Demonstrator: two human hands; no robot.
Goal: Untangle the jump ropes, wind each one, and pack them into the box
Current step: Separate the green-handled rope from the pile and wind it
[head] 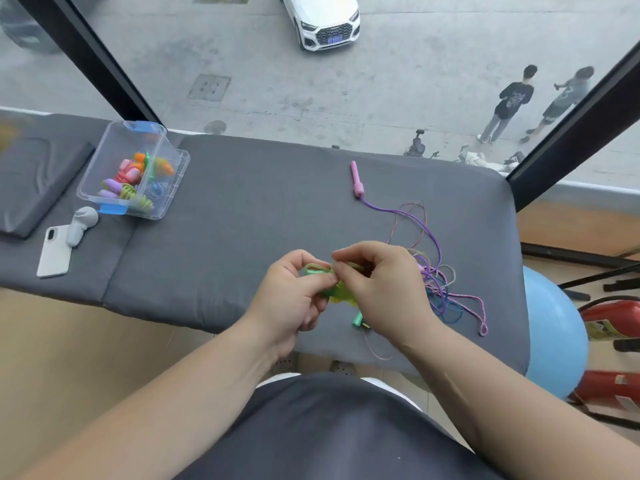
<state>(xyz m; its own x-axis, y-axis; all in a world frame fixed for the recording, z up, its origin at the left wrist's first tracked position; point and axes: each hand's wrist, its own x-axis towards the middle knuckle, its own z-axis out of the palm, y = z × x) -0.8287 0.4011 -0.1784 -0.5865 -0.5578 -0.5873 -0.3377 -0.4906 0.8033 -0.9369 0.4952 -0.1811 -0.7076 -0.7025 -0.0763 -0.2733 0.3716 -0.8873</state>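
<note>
Clear plastic blue-latched box, upper left: wound coloured ropes are held inside. Centre: yellow-green jump rope is pinched by left hand and right hand. Centre right: tangled purple, pink and blue ropes are spread on grey padded bench.

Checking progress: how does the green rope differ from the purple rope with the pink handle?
The green rope is bunched in loops, pinched by left hand and right hand; the purple rope sprawls loose on the mat. The green handle lies by the hands; the pink handle lies far off. Neither is in the box.
</note>
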